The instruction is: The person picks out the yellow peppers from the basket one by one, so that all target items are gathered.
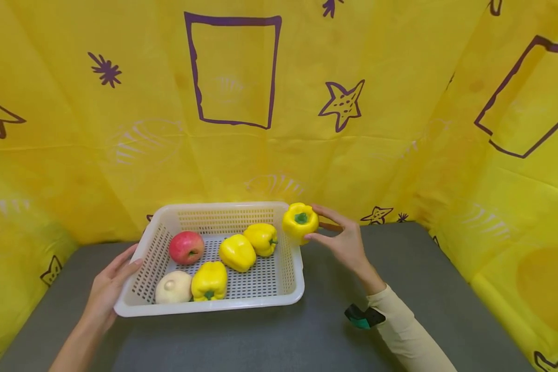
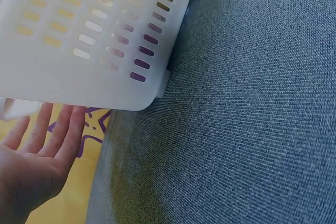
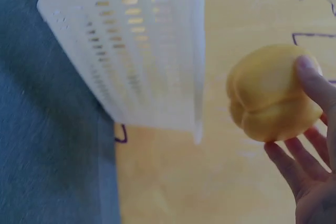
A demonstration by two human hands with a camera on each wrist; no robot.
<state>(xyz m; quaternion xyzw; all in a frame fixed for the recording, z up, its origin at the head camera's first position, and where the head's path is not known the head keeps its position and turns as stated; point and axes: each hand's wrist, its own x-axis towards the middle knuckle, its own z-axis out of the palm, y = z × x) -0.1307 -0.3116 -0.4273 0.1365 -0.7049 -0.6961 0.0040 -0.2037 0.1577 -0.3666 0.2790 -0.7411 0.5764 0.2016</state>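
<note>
A white plastic basket (image 1: 209, 308) with slotted walls stands on the grey table. Inside it are a red apple (image 1: 186, 247), a pale round thing with a knob (image 1: 174, 287) and three yellow bell peppers, one of them the front pepper (image 1: 209, 280). At the basket's left side my left hand (image 1: 108, 289) touches the rim; the left wrist view shows its fingers extended against the rim. My right hand (image 1: 346, 243) holds another yellow bell pepper (image 1: 300, 223) between thumb and fingers, raised by the basket's back right corner. Its green stem faces the head camera.
A yellow cloth (image 1: 232, 165) with purple star and frame drawings hangs behind and at both sides of the grey table (image 1: 223, 341). On the right forearm sits a dark and green strap (image 1: 365, 316) over a cream sleeve (image 1: 409, 330).
</note>
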